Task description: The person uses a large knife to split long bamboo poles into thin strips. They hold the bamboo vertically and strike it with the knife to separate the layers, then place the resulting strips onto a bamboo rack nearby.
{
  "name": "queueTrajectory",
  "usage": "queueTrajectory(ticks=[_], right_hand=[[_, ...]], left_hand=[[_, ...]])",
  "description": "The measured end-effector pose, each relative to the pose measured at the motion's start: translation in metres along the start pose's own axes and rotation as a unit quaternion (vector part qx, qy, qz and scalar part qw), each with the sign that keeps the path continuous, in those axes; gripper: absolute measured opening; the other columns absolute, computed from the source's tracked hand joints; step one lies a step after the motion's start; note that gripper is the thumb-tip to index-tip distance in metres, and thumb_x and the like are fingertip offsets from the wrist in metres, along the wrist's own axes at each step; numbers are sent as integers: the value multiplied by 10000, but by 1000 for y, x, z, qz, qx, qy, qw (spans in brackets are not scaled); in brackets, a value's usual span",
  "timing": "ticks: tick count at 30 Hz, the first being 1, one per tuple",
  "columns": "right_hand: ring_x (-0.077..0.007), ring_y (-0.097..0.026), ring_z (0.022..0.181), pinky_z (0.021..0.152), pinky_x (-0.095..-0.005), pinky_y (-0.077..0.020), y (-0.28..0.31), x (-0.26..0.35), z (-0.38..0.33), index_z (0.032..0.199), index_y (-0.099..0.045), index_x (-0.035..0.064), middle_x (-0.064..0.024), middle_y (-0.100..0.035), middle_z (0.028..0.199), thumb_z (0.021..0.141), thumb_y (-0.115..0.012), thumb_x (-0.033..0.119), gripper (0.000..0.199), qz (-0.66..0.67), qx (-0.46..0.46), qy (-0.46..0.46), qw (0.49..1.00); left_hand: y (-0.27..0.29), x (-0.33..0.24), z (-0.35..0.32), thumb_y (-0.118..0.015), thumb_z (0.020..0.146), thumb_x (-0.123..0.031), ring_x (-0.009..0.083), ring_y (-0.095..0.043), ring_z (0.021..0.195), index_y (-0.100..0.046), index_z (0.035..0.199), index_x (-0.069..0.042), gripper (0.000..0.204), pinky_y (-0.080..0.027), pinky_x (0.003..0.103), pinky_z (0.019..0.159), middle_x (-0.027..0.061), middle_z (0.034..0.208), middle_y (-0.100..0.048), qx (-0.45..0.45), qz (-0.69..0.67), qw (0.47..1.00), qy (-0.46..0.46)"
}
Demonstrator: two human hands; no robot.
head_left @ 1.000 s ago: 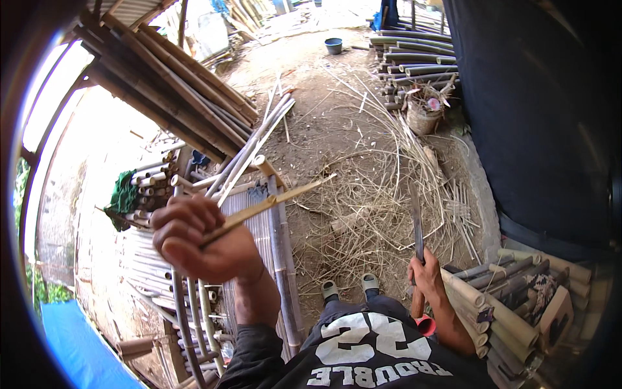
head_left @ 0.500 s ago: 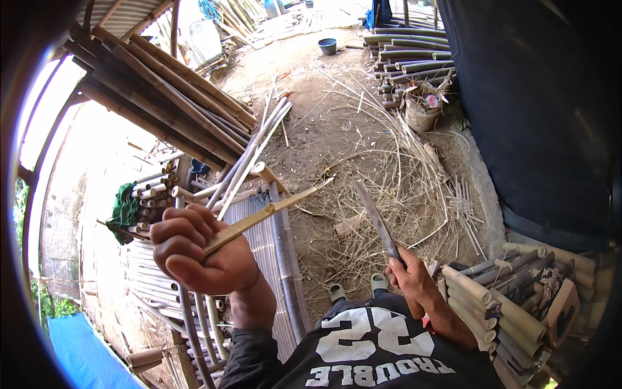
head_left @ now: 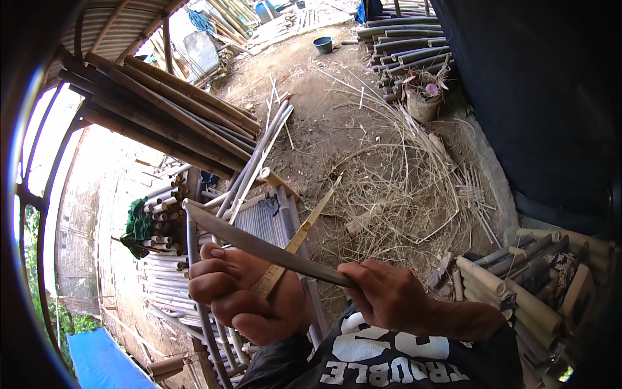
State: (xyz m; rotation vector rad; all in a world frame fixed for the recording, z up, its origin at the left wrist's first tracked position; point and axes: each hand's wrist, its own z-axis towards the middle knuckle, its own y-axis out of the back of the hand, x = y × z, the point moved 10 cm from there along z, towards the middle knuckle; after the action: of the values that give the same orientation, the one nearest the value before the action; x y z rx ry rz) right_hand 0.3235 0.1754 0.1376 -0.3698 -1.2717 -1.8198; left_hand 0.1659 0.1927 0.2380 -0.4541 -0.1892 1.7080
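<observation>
- Head view: left hand [head_left: 243,295] has its fingers wrapped tight around a thin bamboo strip [head_left: 304,227] pointing up and away.
- Right hand [head_left: 392,295] grips a long knife [head_left: 259,243], blade lying across the strip just above the left fist.

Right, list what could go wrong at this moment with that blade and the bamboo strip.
1. The long blade in the right hand lies across the bamboo strip right above the left hand; a slip could cut its fingers.
2. The strip is thin and held only at one end, so it may flex or split unevenly.
3. Loose shavings on the ground could be slippery underfoot.
</observation>
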Motion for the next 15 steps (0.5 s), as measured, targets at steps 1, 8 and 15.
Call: queueTrajectory(ticks=[1, 8, 15], right_hand=[[-264, -666, 643, 522, -342, -535, -2, 1, 1, 1072, -569, 18, -162, -641, 824, 937, -584, 130, 175, -12, 10, 3, 1000], [-264, -644, 600, 506, -356, -541, 5, -3, 9, 1001, -544, -23, -143, -593, 744, 952, -566, 148, 180, 69, -41, -5, 997], [-309, -645, 569, 498, -387, -529, -38, -56, 18, 885, -548, 2, -164, -611, 747, 962, -559, 175, 189, -20, 40, -115, 992]], left_hand=[[1, -3, 0, -329, 951, -283, 167, -346, 743, -261, 630, -159, 351, -312, 372, 754, 28, 760, -276, 2, 1, 1000, -8], [-15, -4, -4, -317, 951, -285, 171, -371, 764, -289, 624, -172, 347, -327, 352, 753, 19, 742, -279, 33, 27, 999, -23], [-31, -5, -8, -311, 955, -282, 172, -367, 792, -301, 622, -168, 352, -333, 344, 762, 25, 765, -289, 85, 24, 995, -50]])
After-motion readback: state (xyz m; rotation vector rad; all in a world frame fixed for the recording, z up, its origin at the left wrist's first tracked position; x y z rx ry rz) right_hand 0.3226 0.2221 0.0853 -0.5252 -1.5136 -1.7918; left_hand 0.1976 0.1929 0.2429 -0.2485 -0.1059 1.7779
